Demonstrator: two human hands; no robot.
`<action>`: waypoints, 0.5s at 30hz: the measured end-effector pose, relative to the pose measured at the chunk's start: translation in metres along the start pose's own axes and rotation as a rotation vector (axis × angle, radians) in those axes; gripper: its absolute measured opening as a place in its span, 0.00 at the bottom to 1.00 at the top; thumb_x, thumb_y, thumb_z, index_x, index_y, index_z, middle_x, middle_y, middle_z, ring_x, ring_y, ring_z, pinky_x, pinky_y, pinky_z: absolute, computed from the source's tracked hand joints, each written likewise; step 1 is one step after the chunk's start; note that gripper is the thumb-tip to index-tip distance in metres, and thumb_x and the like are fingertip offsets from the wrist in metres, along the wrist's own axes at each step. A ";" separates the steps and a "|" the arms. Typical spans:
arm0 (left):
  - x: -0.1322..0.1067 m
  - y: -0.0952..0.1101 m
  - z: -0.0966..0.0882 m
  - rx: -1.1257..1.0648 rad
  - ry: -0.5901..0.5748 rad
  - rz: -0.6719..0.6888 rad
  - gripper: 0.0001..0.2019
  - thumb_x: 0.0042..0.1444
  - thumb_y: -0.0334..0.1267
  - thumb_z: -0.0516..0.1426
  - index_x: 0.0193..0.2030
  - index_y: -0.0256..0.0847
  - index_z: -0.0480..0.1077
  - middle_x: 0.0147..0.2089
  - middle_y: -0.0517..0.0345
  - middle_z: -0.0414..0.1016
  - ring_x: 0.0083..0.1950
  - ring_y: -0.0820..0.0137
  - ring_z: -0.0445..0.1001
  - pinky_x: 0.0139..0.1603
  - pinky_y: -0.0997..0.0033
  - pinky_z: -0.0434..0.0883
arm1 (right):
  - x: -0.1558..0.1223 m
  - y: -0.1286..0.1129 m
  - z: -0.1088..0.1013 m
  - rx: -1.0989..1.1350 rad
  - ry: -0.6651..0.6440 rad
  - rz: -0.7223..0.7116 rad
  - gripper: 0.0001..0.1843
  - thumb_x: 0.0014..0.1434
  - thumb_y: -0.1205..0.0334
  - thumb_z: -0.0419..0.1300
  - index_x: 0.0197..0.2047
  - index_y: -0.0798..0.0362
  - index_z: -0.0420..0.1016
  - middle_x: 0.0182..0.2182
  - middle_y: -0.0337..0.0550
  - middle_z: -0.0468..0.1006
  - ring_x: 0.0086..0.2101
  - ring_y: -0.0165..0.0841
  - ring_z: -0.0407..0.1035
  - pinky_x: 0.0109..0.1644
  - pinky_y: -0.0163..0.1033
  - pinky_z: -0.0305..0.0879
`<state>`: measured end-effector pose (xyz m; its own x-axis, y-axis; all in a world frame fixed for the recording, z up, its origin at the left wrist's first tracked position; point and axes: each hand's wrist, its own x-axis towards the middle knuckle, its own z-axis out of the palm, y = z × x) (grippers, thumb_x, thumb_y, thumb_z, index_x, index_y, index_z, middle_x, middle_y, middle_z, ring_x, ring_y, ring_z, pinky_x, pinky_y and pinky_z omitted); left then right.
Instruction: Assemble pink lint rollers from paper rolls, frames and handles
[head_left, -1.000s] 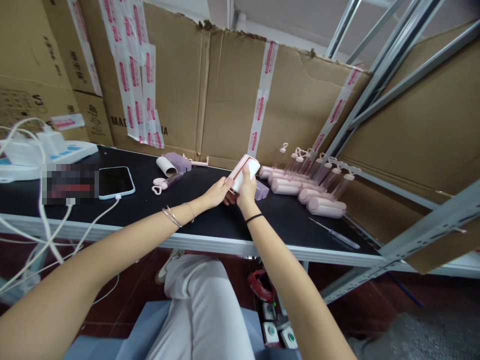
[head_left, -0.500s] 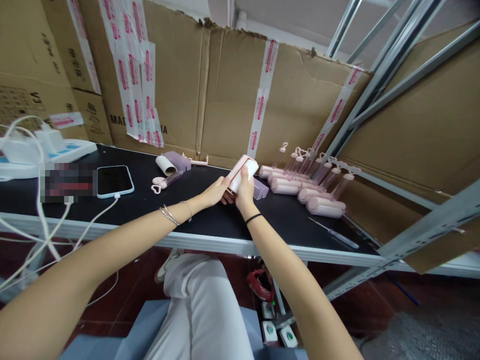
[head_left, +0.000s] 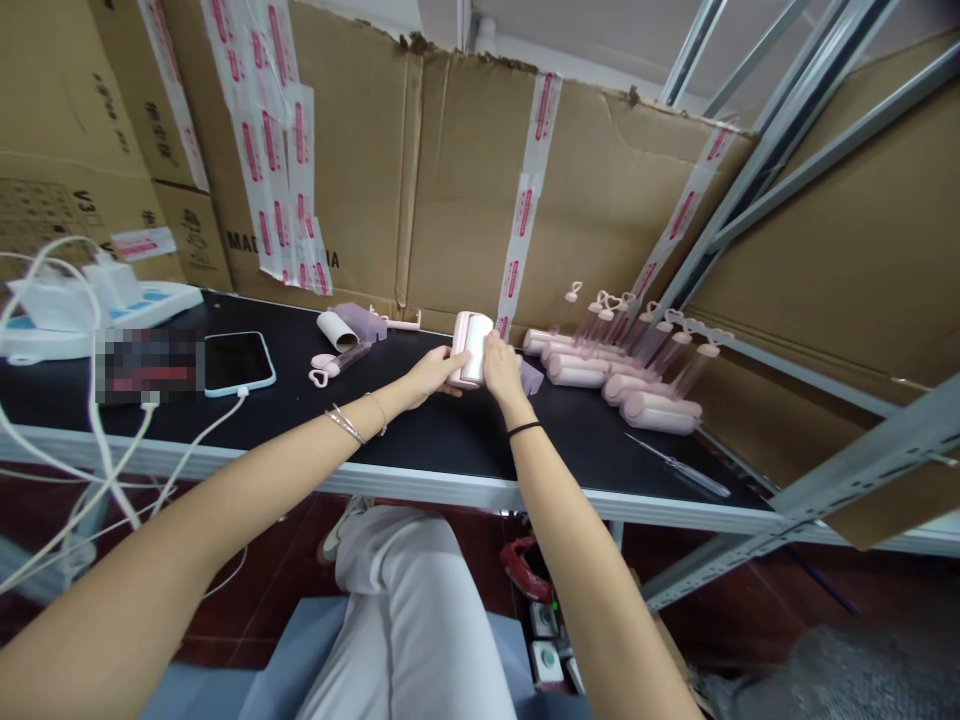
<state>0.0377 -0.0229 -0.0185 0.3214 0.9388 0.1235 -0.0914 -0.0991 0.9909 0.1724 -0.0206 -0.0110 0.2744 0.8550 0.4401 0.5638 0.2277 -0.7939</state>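
Above the black tabletop I hold a pink lint roller head (head_left: 470, 350) with a white sheet roll in its casing, standing nearly upright. My left hand (head_left: 439, 374) grips its left side and lower end, thumb on the front. My right hand (head_left: 503, 368) closes on its right side near the top, fingers partly hidden. Behind my right hand, a translucent purple piece (head_left: 531, 378) shows in part. To the left lie a cardboard-cored white roll (head_left: 337, 331), another purple piece (head_left: 364, 322) and a clear-pink handle with a heart-shaped end (head_left: 334, 365).
Several pink lint rollers (head_left: 660, 411) with heart-ended handles lie at the right. A screwdriver (head_left: 679, 465) is near the front edge. A charging phone (head_left: 240, 362), cables and a power strip (head_left: 161, 305) occupy the left. Cardboard (head_left: 450, 200) walls the back; a metal frame (head_left: 832, 455) stands right.
The roller head has turned from tilted to nearly upright, its white roll now facing me. My right hand has shifted from its front to its right side. The view has moved slightly.
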 end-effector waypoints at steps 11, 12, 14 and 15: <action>0.009 0.003 -0.022 -0.242 0.194 0.040 0.13 0.56 0.38 0.55 0.48 0.44 0.61 0.41 0.56 0.76 0.38 0.66 0.77 0.37 0.60 0.76 | 0.010 0.032 -0.031 -0.265 0.096 0.306 0.26 0.50 0.53 0.64 0.50 0.56 0.67 0.53 0.59 0.69 0.55 0.48 0.64 0.57 0.55 0.57; 0.009 0.003 -0.022 -0.236 0.200 0.044 0.14 0.56 0.38 0.56 0.49 0.45 0.60 0.42 0.56 0.76 0.39 0.66 0.77 0.38 0.58 0.76 | 0.012 0.031 -0.027 -0.071 0.096 0.262 0.24 0.53 0.49 0.61 0.48 0.54 0.67 0.50 0.55 0.72 0.52 0.44 0.67 0.54 0.50 0.61; 0.008 0.003 -0.020 -0.209 0.182 0.052 0.15 0.57 0.41 0.56 0.51 0.46 0.60 0.44 0.54 0.75 0.40 0.64 0.77 0.40 0.54 0.76 | 0.014 0.028 -0.017 0.330 0.031 0.213 0.23 0.55 0.42 0.55 0.44 0.52 0.67 0.42 0.47 0.75 0.43 0.37 0.72 0.44 0.41 0.67; 0.007 0.002 -0.019 -0.197 0.161 0.057 0.16 0.58 0.42 0.55 0.52 0.46 0.60 0.45 0.53 0.75 0.41 0.63 0.77 0.40 0.53 0.76 | 0.014 0.026 -0.012 0.470 -0.018 0.202 0.24 0.54 0.40 0.54 0.42 0.52 0.67 0.39 0.44 0.76 0.39 0.34 0.72 0.40 0.38 0.67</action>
<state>0.0219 -0.0101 -0.0164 0.1577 0.9756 0.1530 -0.2919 -0.1019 0.9510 0.2007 -0.0082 -0.0207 0.3263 0.9104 0.2545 0.0882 0.2387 -0.9671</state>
